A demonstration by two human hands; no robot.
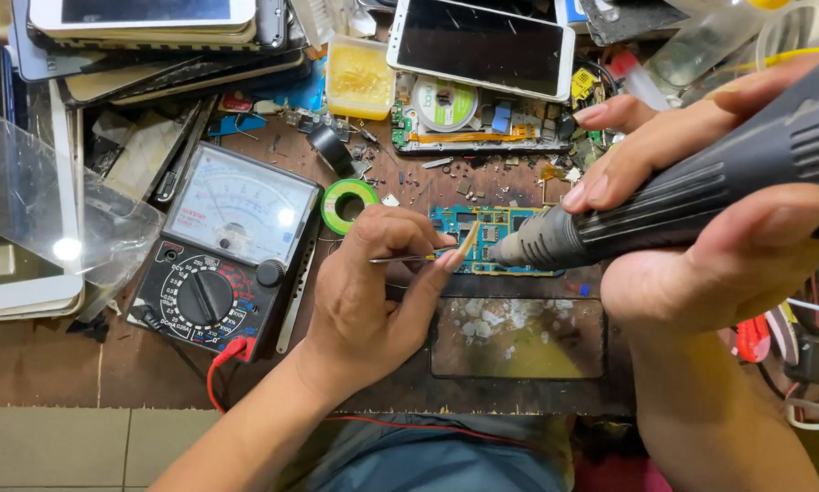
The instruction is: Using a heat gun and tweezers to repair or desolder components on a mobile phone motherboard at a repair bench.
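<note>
Left hand (368,301): we pinch tweezers (409,259) over the blue circuit board (482,239).
Right hand (701,210): we grip the black hot-air handpiece (683,196), nozzle at the board.
Bench (45,364): multimeter (222,251) left.

Both arms are bare, with no sleeves. The left hand (359,301) and the right hand (701,228) wear no gloves, rings or watch. The nails are long, most of all on the thumbs. Near the bottom are blue-grey trousers (437,460).
</note>
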